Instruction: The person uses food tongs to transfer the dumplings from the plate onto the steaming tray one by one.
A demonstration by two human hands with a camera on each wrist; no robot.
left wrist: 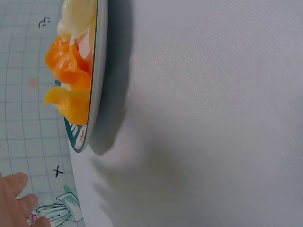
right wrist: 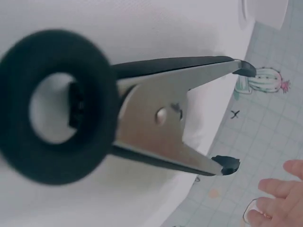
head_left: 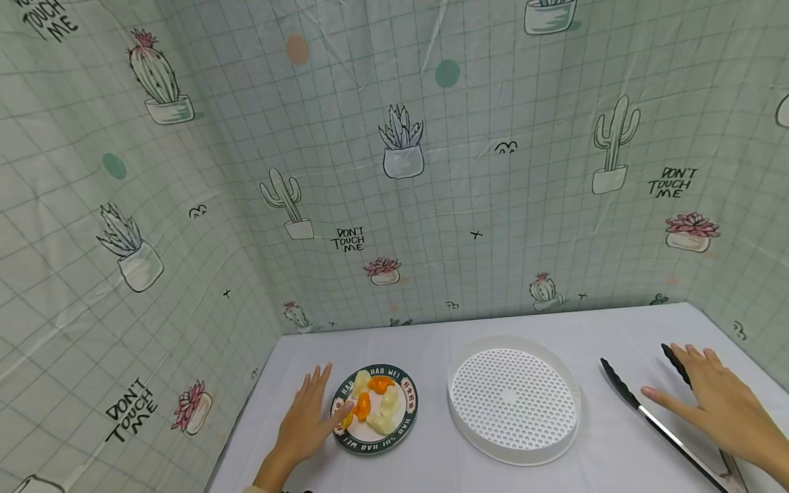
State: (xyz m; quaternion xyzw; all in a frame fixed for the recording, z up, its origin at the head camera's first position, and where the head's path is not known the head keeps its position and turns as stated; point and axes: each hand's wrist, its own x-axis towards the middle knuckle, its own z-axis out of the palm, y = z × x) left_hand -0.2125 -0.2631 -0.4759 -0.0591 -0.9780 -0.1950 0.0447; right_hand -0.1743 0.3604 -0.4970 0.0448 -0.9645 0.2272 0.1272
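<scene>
My left hand (head_left: 303, 423) is beside the left edge of a green-rimmed plate (head_left: 407, 428), fingers straight, the thumb tip overlapping the rim in the head view. Several dumplings lie on the plate: orange ones (head_left: 362, 406), pale ones (head_left: 390, 400) and a yellow one (left wrist: 72, 105). On the right, my right hand (head_left: 721, 404) spreads flat over one arm of a pair of tongs (head_left: 672, 445), hiding part of it. The tongs lie with their arms apart, black tips toward the back wall, and their ring end (right wrist: 102, 109) looms close in the right wrist view.
Between the plate and the tongs sits a round white perforated steamer tray (head_left: 514, 397) with a raised rim. A white cloth (head_left: 431, 472) covers the table. Hanging fabric printed with cacti (head_left: 403, 144) encloses the back and both sides.
</scene>
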